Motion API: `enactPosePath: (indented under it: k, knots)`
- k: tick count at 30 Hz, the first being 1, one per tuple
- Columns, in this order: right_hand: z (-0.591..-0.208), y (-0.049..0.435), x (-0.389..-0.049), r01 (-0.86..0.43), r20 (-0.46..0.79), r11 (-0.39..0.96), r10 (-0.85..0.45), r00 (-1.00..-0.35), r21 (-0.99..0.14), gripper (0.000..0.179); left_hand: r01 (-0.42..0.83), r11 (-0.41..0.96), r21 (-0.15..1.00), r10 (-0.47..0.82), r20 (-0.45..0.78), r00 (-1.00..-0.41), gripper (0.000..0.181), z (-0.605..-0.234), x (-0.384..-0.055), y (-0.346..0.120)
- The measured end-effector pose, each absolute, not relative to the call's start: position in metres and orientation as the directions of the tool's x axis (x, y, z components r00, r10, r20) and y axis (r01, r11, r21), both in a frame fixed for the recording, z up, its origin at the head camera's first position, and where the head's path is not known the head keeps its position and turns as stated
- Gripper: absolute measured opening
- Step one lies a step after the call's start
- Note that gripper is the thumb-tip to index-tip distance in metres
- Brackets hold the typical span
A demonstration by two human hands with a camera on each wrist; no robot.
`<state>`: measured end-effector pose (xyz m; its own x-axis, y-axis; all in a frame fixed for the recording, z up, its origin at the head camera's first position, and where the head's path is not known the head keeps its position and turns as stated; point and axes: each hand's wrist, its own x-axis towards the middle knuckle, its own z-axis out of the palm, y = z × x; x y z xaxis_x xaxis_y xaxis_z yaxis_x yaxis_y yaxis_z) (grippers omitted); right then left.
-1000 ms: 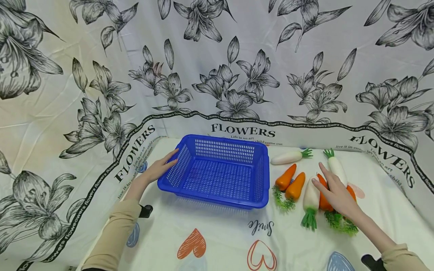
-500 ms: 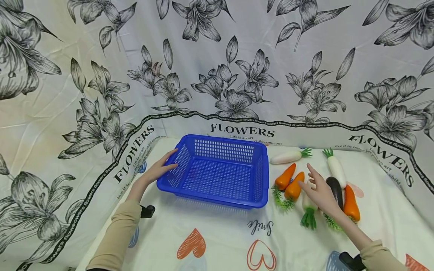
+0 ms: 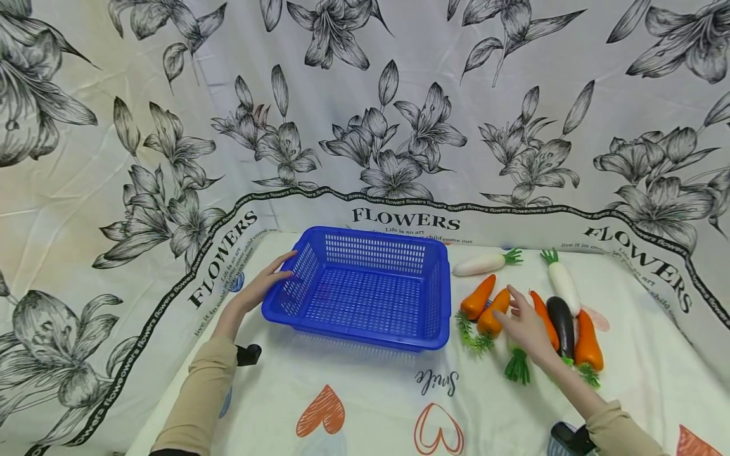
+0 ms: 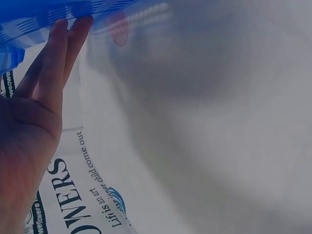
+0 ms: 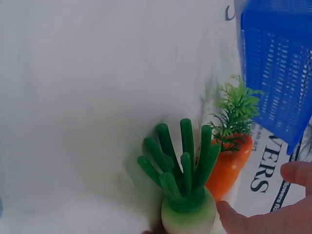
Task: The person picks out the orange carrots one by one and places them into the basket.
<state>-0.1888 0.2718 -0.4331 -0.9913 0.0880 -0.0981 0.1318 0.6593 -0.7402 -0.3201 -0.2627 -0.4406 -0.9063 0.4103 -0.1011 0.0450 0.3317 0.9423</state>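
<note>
My left hand (image 3: 262, 284) holds the left side of a blue perforated plastic basket (image 3: 365, 250). In the left wrist view straight fingers (image 4: 53, 73) meet its outer wall; in the head view a digit overlaps the inner side. My right hand (image 3: 527, 329) is low over a white radish (image 5: 187, 217), hiding most of its body; the green stalks (image 3: 517, 367) stick out nearer me. Its fingers are spread, with a fingertip (image 5: 231, 219) right at the radish's side. An orange carrot (image 5: 226, 165) with feathery greens lies just beside it.
Right of the basket lie another orange carrot (image 3: 478, 297) and a white radish (image 3: 479, 265) behind it. Past the right hand are a dark eggplant (image 3: 561, 326), a carrot (image 3: 589, 345) and a further radish (image 3: 563, 288). A floral curtain (image 3: 410, 139) hangs behind the cloth-covered table (image 3: 376, 405).
My right hand has moved left from above the right-hand carrots to over the radish, uncovering the eggplant and carrots. The left hand stays on the basket.
</note>
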Motion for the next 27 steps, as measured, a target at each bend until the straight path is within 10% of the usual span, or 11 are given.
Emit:
enactPosePath:
  k: [27]
  knots:
    - [-0.447,0.255,-0.205,0.252,-0.163,0.616,0.197,-0.967,-0.747,0.066,-0.078,0.161,0.984,0.512,-0.151,-0.846,0.055,-0.444,-0.328,-0.271]
